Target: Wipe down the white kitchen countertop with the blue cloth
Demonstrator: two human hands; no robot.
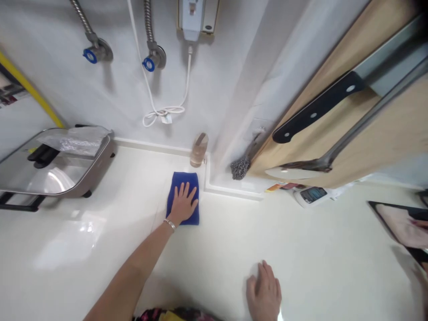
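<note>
My left hand [182, 203] lies flat with spread fingers on a folded blue cloth [194, 218], pressing it to the white countertop [133, 249]. The cloth is just in front of a small clear container [199, 150] of pale brownish liquid at the wall's corner. Nearer to me and to the right, my right hand [265, 292] rests on the countertop with its fingers loosely stretched and holds nothing.
An electric pan [100, 167] with a glass lid stands at the left. On the right, a wooden board [374, 138] with a knife [317, 107], a spatula [334, 154] and a steel scrubber [240, 168] hang by the wall. A white bottle [309, 196] lies behind them.
</note>
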